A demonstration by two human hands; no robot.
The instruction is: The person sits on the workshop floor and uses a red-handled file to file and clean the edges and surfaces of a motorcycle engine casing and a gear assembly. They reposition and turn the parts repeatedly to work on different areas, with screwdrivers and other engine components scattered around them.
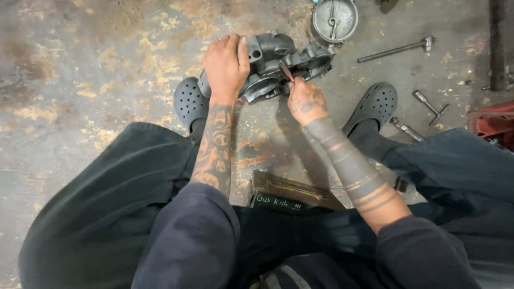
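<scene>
A grey metal housing (pixel 273 64) lies on the stained concrete floor (pixel 80 69), between the person's two dark clogs (pixel 188 101). The left hand (pixel 226 64) lies spread over its left end, fingers curled around the casting. The right hand (pixel 305 100) is closed on a thin reddish tool (pixel 287 70) whose tip touches the housing's near edge. Beyond lie a round metal cover (pixel 335 19), a long socket bar (pixel 396 50) and a small T-handle wrench (pixel 431 106); a red object (pixel 495 122) sits at the right edge.
</scene>
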